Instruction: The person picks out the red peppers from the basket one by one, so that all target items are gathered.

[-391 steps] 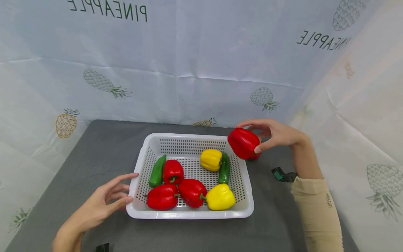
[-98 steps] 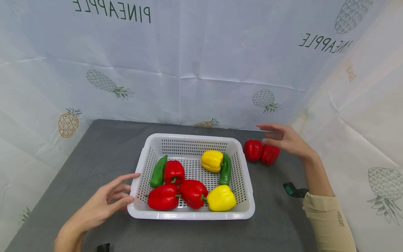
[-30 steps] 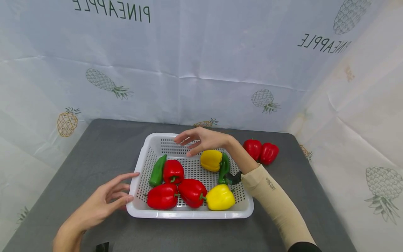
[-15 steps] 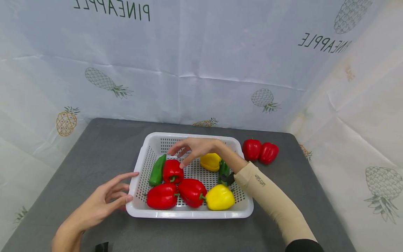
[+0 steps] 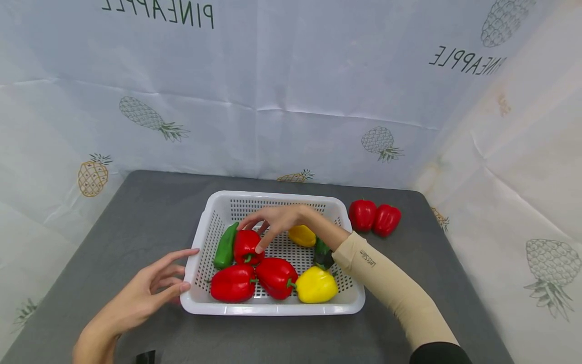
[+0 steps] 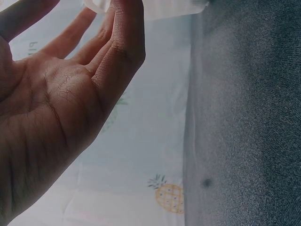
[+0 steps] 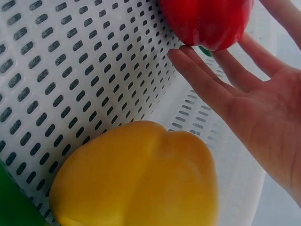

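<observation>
In the head view, a white perforated basket [image 5: 273, 309] holds several bell peppers and two long green vegetables. My right hand [image 5: 277, 221] reaches into it from behind, with thumb and fingers spread about a red bell pepper [image 5: 245, 245] at the back left. In the right wrist view, that red bell pepper [image 7: 207, 21] lies between the extended fingers and the thumb; whether they press on it I cannot tell. My left hand [image 5: 141, 293] touches the basket's left rim with fingertips and thumb, its fingers loosely extended in the left wrist view.
Two more red bell peppers [image 5: 245, 284] [image 5: 276, 278] and a yellow one [image 5: 317, 286] line the basket's front. Another yellow bell pepper [image 5: 301, 236] lies under my right forearm. A green pepper [image 5: 225, 247] lies left. Two red bell peppers [image 5: 362, 215] [image 5: 387, 220] stand on the grey table outside, right.
My right hand earlier held a red bell pepper at the basket's right edge; two now stand there on the table. It has since moved left and down into the basket. My left hand stays.
</observation>
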{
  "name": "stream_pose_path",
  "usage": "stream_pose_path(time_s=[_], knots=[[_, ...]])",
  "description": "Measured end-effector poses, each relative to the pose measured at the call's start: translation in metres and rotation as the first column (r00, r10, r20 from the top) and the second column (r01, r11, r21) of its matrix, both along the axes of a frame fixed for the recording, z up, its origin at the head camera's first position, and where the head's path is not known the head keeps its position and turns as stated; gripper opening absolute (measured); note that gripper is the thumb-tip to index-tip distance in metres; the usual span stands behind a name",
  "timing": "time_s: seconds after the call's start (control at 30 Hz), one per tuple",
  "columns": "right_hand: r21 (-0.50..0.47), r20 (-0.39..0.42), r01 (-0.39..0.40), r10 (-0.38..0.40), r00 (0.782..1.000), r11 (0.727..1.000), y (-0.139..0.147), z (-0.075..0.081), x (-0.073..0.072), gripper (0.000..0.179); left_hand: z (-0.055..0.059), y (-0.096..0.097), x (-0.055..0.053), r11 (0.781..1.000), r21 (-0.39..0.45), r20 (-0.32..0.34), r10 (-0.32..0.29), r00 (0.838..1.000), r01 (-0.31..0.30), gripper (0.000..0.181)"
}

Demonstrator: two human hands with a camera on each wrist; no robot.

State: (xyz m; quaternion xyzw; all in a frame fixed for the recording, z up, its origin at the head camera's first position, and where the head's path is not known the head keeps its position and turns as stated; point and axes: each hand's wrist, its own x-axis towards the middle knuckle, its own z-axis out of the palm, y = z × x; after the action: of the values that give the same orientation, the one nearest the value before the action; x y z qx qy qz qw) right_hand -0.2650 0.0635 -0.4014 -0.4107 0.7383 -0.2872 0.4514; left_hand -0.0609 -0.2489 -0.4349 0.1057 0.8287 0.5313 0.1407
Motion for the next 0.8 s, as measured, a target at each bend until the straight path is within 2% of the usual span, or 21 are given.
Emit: stream_pose_path(time_s=[0.5,0.8], knots=[[0.043,0.018,0.005,-0.006,1.000,0.999,-0.0051,-0.0018,0.0011,0.078,0.0008,0.0007,-0.0011,1.000,0.008,-0.012,-0.001,1.000,0.001,0.071],[0.021,-0.028,0.012,-0.012,1.000,1.000,-0.0039,-0.0014,0.0022,0.074,0.0008,0.0002,-0.0007,1.000,0.001,0.007,-0.002,1.000,0.002,0.073]])
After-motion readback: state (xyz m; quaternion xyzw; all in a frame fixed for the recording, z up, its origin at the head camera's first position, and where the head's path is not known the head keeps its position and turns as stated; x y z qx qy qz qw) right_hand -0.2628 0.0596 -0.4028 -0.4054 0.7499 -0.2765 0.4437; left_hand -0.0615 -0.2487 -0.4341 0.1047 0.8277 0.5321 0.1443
